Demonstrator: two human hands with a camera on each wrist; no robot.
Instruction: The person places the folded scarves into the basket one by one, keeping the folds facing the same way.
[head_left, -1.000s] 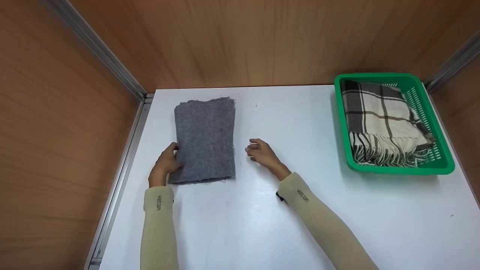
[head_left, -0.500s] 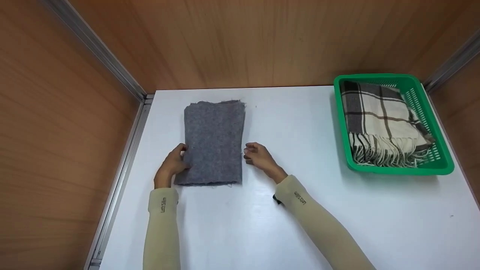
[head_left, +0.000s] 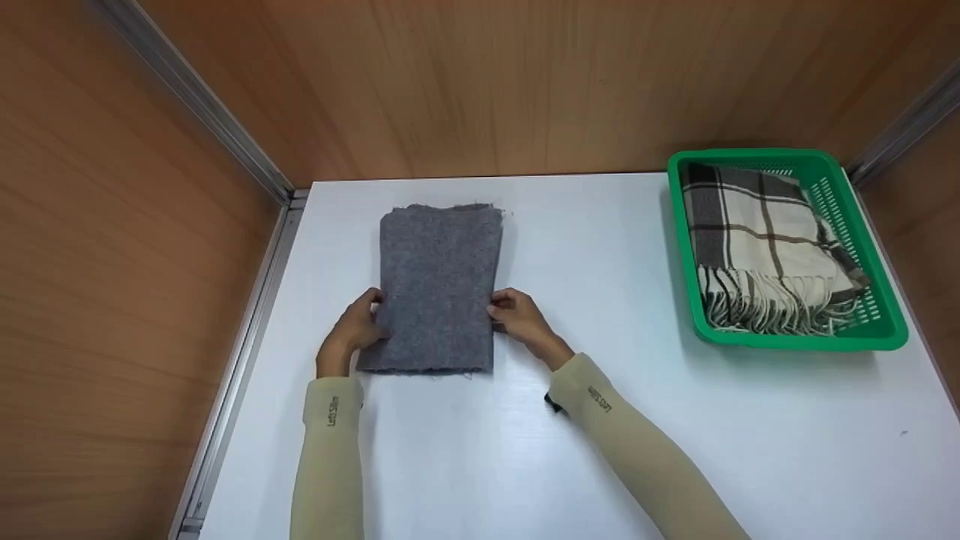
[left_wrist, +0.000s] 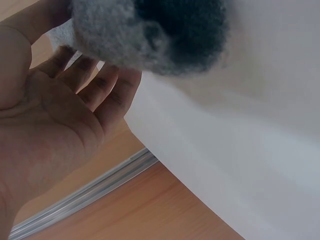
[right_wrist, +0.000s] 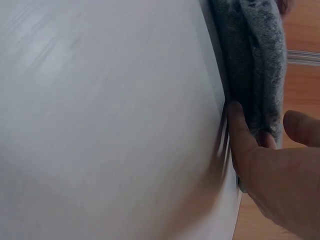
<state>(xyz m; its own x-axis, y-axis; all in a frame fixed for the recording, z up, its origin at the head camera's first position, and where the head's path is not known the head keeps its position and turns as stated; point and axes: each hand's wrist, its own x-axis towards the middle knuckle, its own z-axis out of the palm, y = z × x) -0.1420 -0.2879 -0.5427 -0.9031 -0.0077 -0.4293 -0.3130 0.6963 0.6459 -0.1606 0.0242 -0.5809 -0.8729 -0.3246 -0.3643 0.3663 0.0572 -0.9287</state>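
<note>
A folded grey woollen cloth (head_left: 441,289) lies on the white table, with frayed threads along its short ends. My left hand (head_left: 351,330) holds its left edge, thumb on top and fingers underneath. In the left wrist view the cloth's rounded fold (left_wrist: 150,37) rises between thumb and fingers. At the right edge, my right hand (head_left: 523,319) touches the cloth with its fingertips. The right wrist view has those fingers (right_wrist: 242,132) fairly straight against the layered side, while the thumb stands near the top face; whether it touches is unclear.
At the back right stands a green plastic basket (head_left: 799,341) holding a folded cream-and-black checked scarf (head_left: 757,232) with fringes. Wooden panels (head_left: 480,90) enclose the back and sides. A metal rail (head_left: 240,360) runs along the table's left edge.
The grey cloth has slid to the right with my left hand on its edge. My right hand, earlier apart from the cloth, now meets its right edge.
</note>
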